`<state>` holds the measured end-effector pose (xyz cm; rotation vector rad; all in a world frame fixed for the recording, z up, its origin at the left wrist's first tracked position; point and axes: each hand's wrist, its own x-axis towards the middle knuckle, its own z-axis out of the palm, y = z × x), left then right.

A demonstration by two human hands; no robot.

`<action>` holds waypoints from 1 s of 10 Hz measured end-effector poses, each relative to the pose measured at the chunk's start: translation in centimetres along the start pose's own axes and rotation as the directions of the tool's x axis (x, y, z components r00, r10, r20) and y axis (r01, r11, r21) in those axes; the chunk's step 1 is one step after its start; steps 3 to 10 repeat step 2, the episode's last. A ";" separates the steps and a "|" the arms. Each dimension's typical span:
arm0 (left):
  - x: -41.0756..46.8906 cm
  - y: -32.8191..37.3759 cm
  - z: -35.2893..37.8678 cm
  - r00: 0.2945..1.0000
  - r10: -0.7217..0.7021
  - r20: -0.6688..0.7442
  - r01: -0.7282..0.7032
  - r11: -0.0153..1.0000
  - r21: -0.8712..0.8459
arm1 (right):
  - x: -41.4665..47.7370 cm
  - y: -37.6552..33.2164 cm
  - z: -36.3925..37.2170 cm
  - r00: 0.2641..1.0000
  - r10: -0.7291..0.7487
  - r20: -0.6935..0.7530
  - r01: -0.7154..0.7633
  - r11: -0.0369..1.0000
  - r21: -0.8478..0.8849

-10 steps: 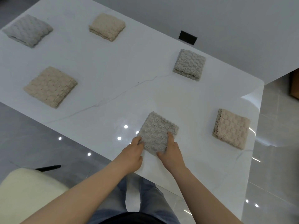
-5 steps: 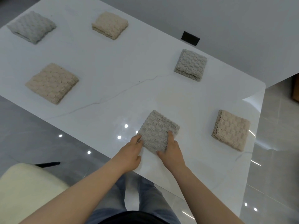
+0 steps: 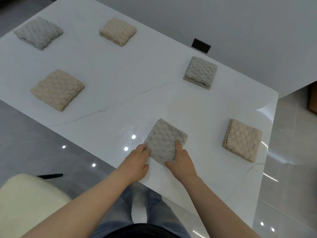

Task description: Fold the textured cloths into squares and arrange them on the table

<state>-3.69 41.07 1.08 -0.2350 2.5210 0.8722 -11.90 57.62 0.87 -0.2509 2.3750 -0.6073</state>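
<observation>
A folded grey textured cloth [image 3: 164, 141] lies as a square near the front edge of the white table [image 3: 120, 79]. My left hand [image 3: 137, 160] has curled fingers on the cloth's left corner. My right hand [image 3: 182, 162] rests on its near right side, index finger straight on top and thumb at the near corner. Five other folded squares lie spread out: a beige cloth [image 3: 242, 140] at the right, a grey cloth [image 3: 200, 72] behind it, a beige cloth [image 3: 57, 89] at the left, a beige cloth [image 3: 118, 31] and a light grey cloth [image 3: 38, 32] at the far side.
A cream chair seat [image 3: 25, 203] stands at the lower left by the table's front edge. A black socket plate [image 3: 201, 46] sits at the table's far edge. Glossy floor tiles [image 3: 288, 177] lie beyond the table's right end.
Both hands stay on the grey cloth, which has hardly moved. Only the view has shifted slightly.
</observation>
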 end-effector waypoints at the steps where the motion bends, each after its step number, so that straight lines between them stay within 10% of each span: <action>1: -0.1 -0.1 -1.0 0.997 0.011 -0.078 -0.012 1.000 -0.009 | -0.8 -0.1 -1.5 0.999 -0.046 -0.015 0.045 0.994 -0.100; 10: -0.7 0.0 -2.5 0.993 -0.025 -0.120 0.022 1.000 -0.022 | -1.7 -0.2 -3.0 0.995 -0.088 -0.047 0.081 0.986 -0.147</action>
